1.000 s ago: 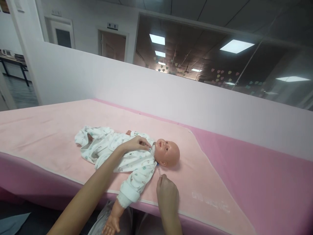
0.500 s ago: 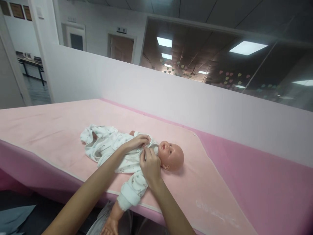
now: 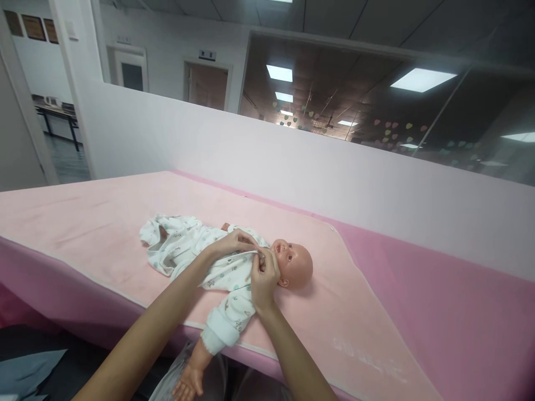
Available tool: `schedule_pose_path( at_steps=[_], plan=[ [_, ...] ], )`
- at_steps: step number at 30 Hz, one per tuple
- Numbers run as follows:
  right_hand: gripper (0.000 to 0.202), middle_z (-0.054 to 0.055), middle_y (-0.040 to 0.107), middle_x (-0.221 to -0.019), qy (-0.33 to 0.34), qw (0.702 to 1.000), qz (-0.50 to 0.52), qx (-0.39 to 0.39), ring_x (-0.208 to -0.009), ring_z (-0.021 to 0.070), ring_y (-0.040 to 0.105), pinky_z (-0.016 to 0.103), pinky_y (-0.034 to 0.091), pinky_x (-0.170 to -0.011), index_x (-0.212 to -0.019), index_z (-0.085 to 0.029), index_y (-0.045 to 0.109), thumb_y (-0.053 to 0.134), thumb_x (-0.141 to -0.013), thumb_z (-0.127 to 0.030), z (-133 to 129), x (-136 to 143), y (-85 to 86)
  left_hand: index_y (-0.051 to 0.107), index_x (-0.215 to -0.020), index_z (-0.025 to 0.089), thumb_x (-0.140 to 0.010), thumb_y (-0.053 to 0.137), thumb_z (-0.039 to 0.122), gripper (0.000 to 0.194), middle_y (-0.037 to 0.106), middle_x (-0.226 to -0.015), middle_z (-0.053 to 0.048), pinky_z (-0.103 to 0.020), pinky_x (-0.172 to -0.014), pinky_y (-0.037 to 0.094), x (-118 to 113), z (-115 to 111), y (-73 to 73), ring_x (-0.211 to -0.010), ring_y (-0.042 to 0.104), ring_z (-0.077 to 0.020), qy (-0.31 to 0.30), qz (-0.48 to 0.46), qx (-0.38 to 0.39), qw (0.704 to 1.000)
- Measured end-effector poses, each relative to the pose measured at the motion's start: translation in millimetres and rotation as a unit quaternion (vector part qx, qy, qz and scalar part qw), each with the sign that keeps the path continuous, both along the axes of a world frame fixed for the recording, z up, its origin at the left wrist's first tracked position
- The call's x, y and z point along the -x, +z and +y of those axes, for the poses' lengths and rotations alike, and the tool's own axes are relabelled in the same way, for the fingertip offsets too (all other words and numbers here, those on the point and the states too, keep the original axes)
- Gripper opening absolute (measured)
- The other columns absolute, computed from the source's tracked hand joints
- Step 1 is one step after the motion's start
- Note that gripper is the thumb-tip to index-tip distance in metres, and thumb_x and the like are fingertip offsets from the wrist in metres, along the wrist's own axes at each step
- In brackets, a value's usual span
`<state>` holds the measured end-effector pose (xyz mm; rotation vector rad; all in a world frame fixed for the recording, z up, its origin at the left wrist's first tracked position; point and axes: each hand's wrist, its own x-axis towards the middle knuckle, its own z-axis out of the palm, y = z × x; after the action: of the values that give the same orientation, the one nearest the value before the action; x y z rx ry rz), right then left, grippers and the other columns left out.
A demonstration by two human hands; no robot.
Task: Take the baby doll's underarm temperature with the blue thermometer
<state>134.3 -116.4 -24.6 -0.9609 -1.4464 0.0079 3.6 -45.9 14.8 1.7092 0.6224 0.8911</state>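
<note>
A baby doll (image 3: pixel 297 266) lies on its back on the pink padded table, its head to the right. It wears a white baby outfit (image 3: pixel 228 273) printed with small figures. At the doll's upper chest, just below the chin, my right hand (image 3: pixel 265 278) pinches the edge of the outfit's front. Close beside it, my left hand (image 3: pixel 236 243) has its fingers closed on the same front edge. The cloth is drawn up taut between the two hands. Fingers hide the exact spot they grip. One doll arm (image 3: pixel 193 372) hangs over the near table edge.
The pink table cover (image 3: pixel 104 223) reaches to a low white wall (image 3: pixel 200 139) with a window (image 3: pixel 355 100) above. Grey-blue cloth (image 3: pixel 31 370) lies at the lower left. Beyond a doorway at the left stands a desk (image 3: pixel 58 108).
My right hand has moved up toward the doll's chin and lifted the front edge of the outfit. My left hand stays near the chest, its fingers now closer to the right hand.
</note>
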Motion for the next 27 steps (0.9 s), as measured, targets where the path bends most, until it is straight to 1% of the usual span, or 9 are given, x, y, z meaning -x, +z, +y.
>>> schedule_pose_path(
  at_steps=[2,6,11,13,15,17,21,24,27],
  plan=[
    [0.019,0.005,0.062,-0.082,0.003,1.000,-0.007,0.003,-0.072,0.0138,0.056,0.025,0.046,-0.063,-0.092,-0.018,0.061,0.044,-0.085,-0.021,-0.5,-0.7,0.9,0.071,-0.078,0.011,-0.065,0.069,0.028,0.022,0.061,-0.057,-0.002,-0.020,-0.045,0.027,0.2,0.6,-0.9,-0.048,0.044,-0.0086,0.002,0.001,0.004,1.000],
    [0.019,0.005,0.061,-0.085,0.004,1.000,-0.013,-0.004,-0.074,0.0138,0.056,0.026,0.047,-0.063,-0.095,-0.018,0.062,0.045,-0.085,-0.021,0.8,-1.2,1.2,0.070,-0.079,0.009,-0.066,0.067,0.029,0.024,0.053,-0.048,0.002,-0.019,-0.042,0.023,0.4,0.8,-1.0,-0.043,0.035,-0.0056,0.010,-0.001,0.010,1.000],
    [0.021,0.005,0.060,-0.086,0.001,1.000,-0.012,-0.008,-0.078,0.0148,0.056,0.028,0.047,-0.068,-0.096,-0.019,0.063,0.044,-0.086,-0.021,2.9,-1.2,-1.1,0.070,-0.079,0.008,-0.071,0.063,0.033,0.027,0.046,-0.043,0.003,-0.019,-0.043,0.026,1.3,-0.2,0.1,-0.044,0.036,-0.0061,-0.012,-0.009,-0.006,1.000],
    [0.021,0.006,0.059,-0.087,0.003,1.000,-0.010,-0.004,-0.080,0.0151,0.056,0.028,0.047,-0.071,-0.096,-0.019,0.063,0.044,-0.086,-0.020,2.4,-1.5,-1.2,0.070,-0.083,0.008,-0.070,0.064,0.033,0.028,0.050,-0.048,0.002,-0.019,-0.046,0.030,2.5,-0.1,0.4,-0.047,0.040,-0.0070,-0.036,-0.008,-0.016,0.999],
    [0.021,0.006,0.059,-0.088,0.007,1.000,-0.003,-0.001,-0.084,0.0155,0.056,0.029,0.047,-0.074,-0.095,-0.019,0.063,0.045,-0.085,-0.020,1.1,-1.8,-0.4,0.070,-0.089,0.009,-0.064,0.070,0.029,0.031,0.056,-0.054,0.000,-0.019,-0.049,0.034,3.9,0.8,0.4,-0.051,0.045,-0.0081,-0.056,0.012,-0.028,0.998],
    [0.021,0.005,0.058,-0.090,0.012,1.000,-0.002,0.001,-0.086,0.0158,0.055,0.031,0.046,-0.078,-0.096,-0.020,0.063,0.045,-0.085,-0.020,-0.7,-2.2,1.1,0.069,-0.093,0.010,-0.061,0.072,0.025,0.036,0.061,-0.060,-0.002,-0.020,-0.053,0.038,5.0,2.5,-0.1,-0.056,0.050,-0.0099,-0.061,0.032,-0.043,0.997],
    [0.024,0.005,0.058,-0.091,0.031,0.999,-0.009,0.013,-0.088,0.0156,0.055,0.032,0.045,-0.082,-0.098,-0.021,0.062,0.041,-0.087,-0.020,-3.7,-2.2,3.9,0.071,-0.087,0.010,-0.065,0.067,0.022,0.025,0.069,-0.075,-0.006,-0.023,-0.065,0.043,5.4,6.2,-2.0,-0.069,0.058,-0.0146,-0.040,0.042,-0.057,0.997],
    [0.025,0.005,0.059,-0.091,0.042,0.999,-0.006,0.016,-0.090,0.0153,0.054,0.031,0.044,-0.083,-0.100,-0.021,0.061,0.039,-0.088,-0.020,-3.8,-1.3,3.6,0.072,-0.081,0.011,-0.066,0.064,0.019,0.019,0.070,-0.074,-0.005,-0.023,-0.066,0.043,4.5,6.8,-2.9,-0.068,0.059,-0.0145,-0.009,0.042,-0.057,0.997],
    [0.022,0.005,0.060,-0.092,0.048,0.999,-0.002,0.023,-0.090,0.0157,0.055,0.031,0.044,-0.081,-0.099,-0.020,0.058,0.039,-0.088,-0.021,-1.5,-0.4,0.9,0.072,-0.077,0.011,-0.066,0.062,0.016,0.016,0.069,-0.072,-0.004,-0.022,-0.067,0.043,3.3,5.2,-2.0,-0.068,0.059,-0.0140,0.000,0.035,-0.054,0.998]
  ],
)
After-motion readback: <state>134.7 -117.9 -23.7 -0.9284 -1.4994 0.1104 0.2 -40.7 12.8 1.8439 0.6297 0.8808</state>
